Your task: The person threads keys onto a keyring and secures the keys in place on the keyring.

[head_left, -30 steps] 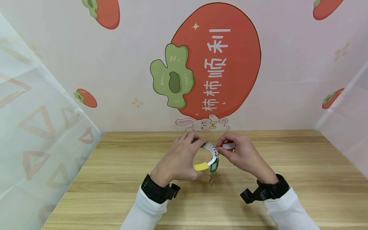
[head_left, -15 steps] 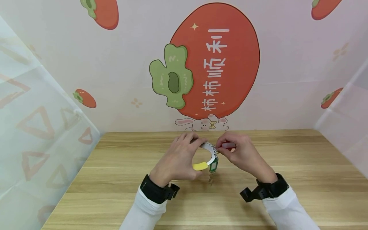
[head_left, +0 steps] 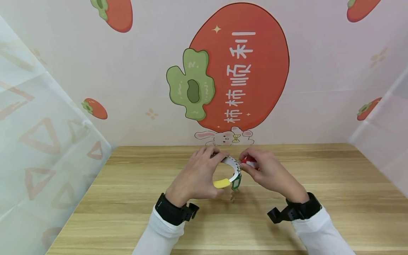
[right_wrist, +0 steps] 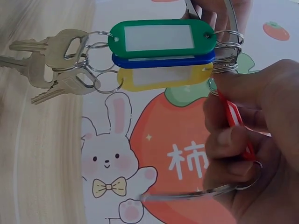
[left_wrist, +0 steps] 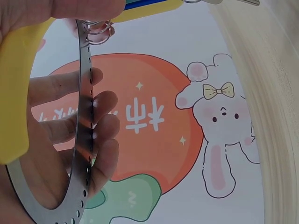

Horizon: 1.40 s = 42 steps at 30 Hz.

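Observation:
My left hand (head_left: 194,177) grips a large flat metal key ring (head_left: 232,162) with a row of small holes, near its yellow handle (head_left: 222,183). My right hand (head_left: 267,173) pinches a red key tag (right_wrist: 233,114) at the ring's right side. A blurred, thin key (right_wrist: 187,195) hangs from that tag's lower split ring. Green (right_wrist: 115,42), blue (right_wrist: 159,62) and yellow (right_wrist: 127,81) key tags hang from the large ring by small split rings (right_wrist: 229,46), with metal keys (right_wrist: 65,49) at their other ends. The right fingertips partly hide where the red tag meets the ring.
Both hands are above a light wooden table (head_left: 127,219). Behind it stands a white backdrop (head_left: 137,71) printed with persimmons and a rabbit (head_left: 223,137). Pale sheets (head_left: 41,124) flank the table. Each wrist wears a black camera strap (head_left: 172,212).
The red tag has turned in my right fingers, so more red shows and less of its white label. Both hands stay almost in place, and my left hand keeps its hold on the ring.

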Each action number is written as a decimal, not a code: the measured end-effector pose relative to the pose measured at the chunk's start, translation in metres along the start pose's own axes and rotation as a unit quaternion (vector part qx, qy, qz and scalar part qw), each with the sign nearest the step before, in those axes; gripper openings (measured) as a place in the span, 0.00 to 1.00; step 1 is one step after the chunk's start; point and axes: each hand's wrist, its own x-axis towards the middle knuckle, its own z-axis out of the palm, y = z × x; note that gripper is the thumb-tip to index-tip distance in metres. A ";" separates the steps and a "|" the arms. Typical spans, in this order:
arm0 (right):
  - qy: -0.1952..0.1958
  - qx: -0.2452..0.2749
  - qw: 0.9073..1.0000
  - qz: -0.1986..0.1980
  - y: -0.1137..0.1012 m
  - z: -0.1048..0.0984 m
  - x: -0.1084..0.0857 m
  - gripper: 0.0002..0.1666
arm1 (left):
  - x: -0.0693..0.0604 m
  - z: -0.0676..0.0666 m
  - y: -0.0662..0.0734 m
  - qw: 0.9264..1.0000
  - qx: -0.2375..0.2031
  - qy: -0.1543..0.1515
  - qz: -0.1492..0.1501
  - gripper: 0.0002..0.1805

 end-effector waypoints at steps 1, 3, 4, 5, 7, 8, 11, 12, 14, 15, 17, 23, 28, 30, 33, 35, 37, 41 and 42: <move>-0.004 -0.001 1.000 0.003 0.000 0.000 0.000 0.09 | 0.000 0.000 0.000 1.000 0.000 0.000 0.000 0.45; -0.013 0.002 1.000 0.007 0.000 0.000 0.000 0.09 | 0.000 0.000 0.000 1.000 -0.001 -0.002 0.000 0.45; -0.017 0.007 1.000 0.010 0.000 0.000 0.001 0.09 | 0.000 0.000 0.000 1.000 -0.001 -0.003 0.000 0.45; -0.021 0.012 1.000 0.012 0.000 0.000 0.001 0.09 | 0.000 0.000 0.000 1.000 -0.001 -0.004 0.000 0.46; -0.029 0.028 0.999 0.014 0.000 0.000 0.001 0.09 | 0.000 0.001 0.000 1.000 -0.001 -0.004 0.000 0.46; -0.033 0.036 0.999 0.016 0.000 0.000 0.001 0.09 | -0.001 0.001 0.000 1.000 -0.002 -0.005 0.001 0.46; -0.039 0.041 0.998 0.016 -0.001 0.000 0.001 0.10 | -0.001 0.001 0.000 1.000 -0.002 -0.004 0.003 0.45; -0.040 0.040 0.998 0.016 -0.001 -0.001 0.001 0.10 | -0.001 0.002 0.000 1.000 -0.001 -0.004 0.004 0.45; -0.039 0.034 0.999 0.013 -0.001 -0.001 0.001 0.11 | 0.000 0.002 0.000 1.000 -0.001 -0.005 0.005 0.45; -0.037 0.031 0.999 0.010 -0.002 -0.001 0.001 0.12 | 0.000 0.002 0.000 1.000 -0.001 -0.006 0.006 0.45; -0.038 0.032 0.999 0.009 -0.002 -0.001 0.001 0.12 | 0.000 0.002 0.000 1.000 -0.002 -0.007 0.005 0.45; -0.065 0.055 0.996 0.013 -0.001 -0.003 0.001 0.12 | 0.000 0.001 0.000 1.000 -0.003 -0.011 0.000 0.44; -0.101 0.073 0.992 0.014 0.001 -0.007 -0.002 0.15 | 0.001 0.000 0.001 1.000 -0.006 -0.012 -0.001 0.44; -0.113 0.077 0.991 0.008 0.002 -0.009 -0.002 0.16 | 0.001 0.000 0.000 1.000 -0.005 -0.012 -0.001 0.44; -0.122 0.078 0.989 -0.008 0.003 -0.011 -0.003 0.18 | 0.000 0.000 0.000 1.000 -0.002 -0.011 -0.002 0.44; -0.125 0.076 0.989 -0.020 0.003 -0.012 -0.003 0.18 | 0.000 0.000 0.000 1.000 -0.001 -0.010 -0.002 0.44; -0.127 0.077 0.989 -0.025 0.003 -0.012 -0.002 0.18 | 0.000 0.000 0.000 1.000 -0.001 -0.009 -0.002 0.44; -0.130 0.080 0.988 -0.021 0.003 -0.014 -0.003 0.18 | 0.000 0.001 0.000 1.000 -0.002 -0.009 -0.002 0.44; -0.131 0.081 0.988 -0.018 0.003 -0.014 -0.003 0.18 | 0.000 0.001 0.000 1.000 -0.002 -0.009 -0.002 0.44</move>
